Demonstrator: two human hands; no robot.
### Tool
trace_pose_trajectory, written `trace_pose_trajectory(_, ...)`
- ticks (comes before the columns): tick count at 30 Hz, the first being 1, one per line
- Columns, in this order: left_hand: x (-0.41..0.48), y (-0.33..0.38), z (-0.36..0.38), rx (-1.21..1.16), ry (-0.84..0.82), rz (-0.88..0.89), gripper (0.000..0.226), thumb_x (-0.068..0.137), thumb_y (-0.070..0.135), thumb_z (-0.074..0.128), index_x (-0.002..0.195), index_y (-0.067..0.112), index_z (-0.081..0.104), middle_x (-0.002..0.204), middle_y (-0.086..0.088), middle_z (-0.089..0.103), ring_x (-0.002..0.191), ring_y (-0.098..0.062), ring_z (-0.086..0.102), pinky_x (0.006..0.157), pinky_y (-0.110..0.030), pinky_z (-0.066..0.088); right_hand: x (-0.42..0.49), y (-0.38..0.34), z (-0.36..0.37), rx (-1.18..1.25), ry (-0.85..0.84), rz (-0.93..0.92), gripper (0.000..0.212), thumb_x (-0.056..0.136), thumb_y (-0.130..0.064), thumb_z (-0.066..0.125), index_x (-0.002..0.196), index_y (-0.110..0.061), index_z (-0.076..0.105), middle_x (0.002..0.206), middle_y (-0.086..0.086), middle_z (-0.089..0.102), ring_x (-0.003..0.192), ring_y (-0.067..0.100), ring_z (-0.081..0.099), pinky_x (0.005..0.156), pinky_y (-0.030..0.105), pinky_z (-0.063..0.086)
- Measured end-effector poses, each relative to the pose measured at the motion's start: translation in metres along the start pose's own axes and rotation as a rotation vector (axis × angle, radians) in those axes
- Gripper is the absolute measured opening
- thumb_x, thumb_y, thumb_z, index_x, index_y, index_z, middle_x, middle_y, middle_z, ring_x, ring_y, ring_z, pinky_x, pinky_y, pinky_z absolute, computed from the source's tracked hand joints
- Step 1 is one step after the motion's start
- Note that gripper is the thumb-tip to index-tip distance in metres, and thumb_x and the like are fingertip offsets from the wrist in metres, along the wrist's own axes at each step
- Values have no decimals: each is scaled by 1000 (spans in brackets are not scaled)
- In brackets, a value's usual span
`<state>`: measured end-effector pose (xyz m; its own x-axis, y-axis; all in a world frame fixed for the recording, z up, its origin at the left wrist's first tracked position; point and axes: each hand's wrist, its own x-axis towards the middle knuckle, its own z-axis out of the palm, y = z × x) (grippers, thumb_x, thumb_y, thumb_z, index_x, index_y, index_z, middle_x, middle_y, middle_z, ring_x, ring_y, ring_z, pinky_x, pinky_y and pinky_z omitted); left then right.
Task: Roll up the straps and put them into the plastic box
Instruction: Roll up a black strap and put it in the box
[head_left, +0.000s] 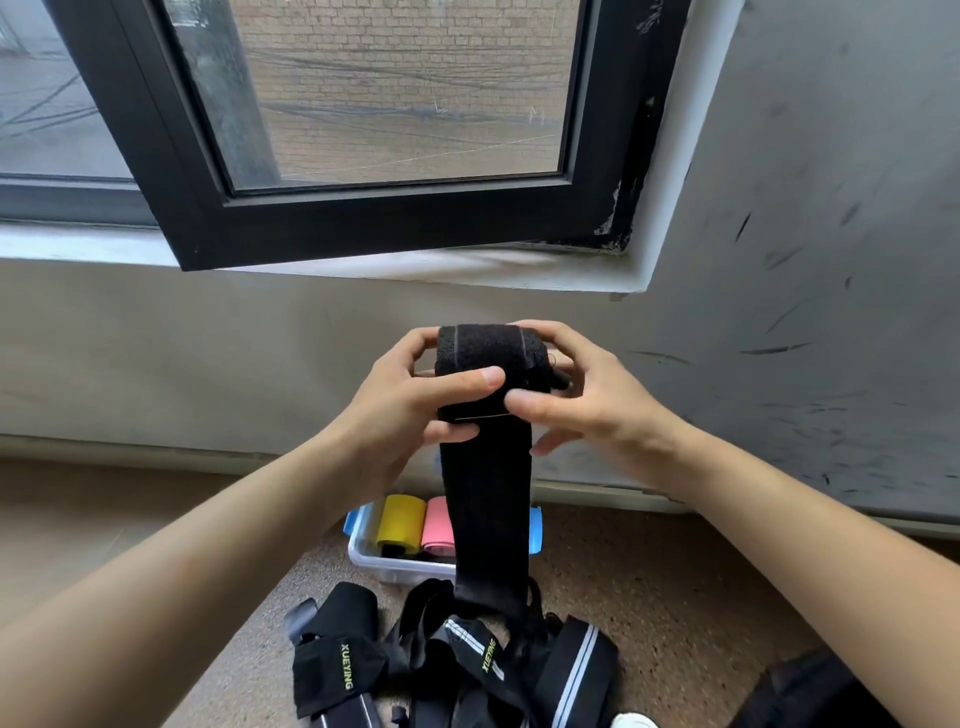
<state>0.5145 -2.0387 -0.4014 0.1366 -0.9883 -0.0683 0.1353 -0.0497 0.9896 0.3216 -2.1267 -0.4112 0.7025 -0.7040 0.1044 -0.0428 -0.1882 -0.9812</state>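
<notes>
Below the black-framed window (363, 228), your left hand (410, 400) and right hand (587, 395) pinch the rolled top of a wide black fabric strap (488, 493), its tail hanging before the clear plastic box (395, 566); wind tight, edges aligned.

Person, two arms: left hand (405, 408) and right hand (592, 408) bare; left forearm (208, 571) and right forearm (779, 519) bare to the near edge; thumbnails (493, 375) short, rounded; dark fabric (810, 691) near right, possibly clothing.
</notes>
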Motion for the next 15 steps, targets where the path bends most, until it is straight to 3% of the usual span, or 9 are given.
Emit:
trace_pose_trajectory(2,0,-1,0,7,3,42,66,66,22,83,128,19,59,108,-4,78,102,-23,76,71,-29,59,-2,-4,0,147,-73,139,49,90,-40,69,136,-28,56,122,16,67,96,30,72,63,37,59)
trace_pose_trajectory(6,0,-6,-2,10,2,97,70,66,17,83,131,18,57,117,-15,73,106,-27,75,73,-29,60,-4,-8,4,218,-102,261,56,89,-61,61,132,-24,62,123,16,67,95,29,72,75,44,60)
trace_pose_trajectory(11,0,-8,-2,87,-36,97,72,69,16,89,132,30,57,114,-5,73,102,-21,75,66,-30,59,-4,-8,6,269,3,235,53,87,-47,66,129,-15,63,120,16,69,94,27,73,71,37,60)
trace_pose_trajectory(15,-1,-5,-2,179,-74,-1,65,79,40,79,138,48,52,117,-1,76,106,-20,75,69,-37,60,-2,-5,5,346,57,170,45,86,-34,71,128,-20,64,118,8,72,100,26,72,71,36,59)
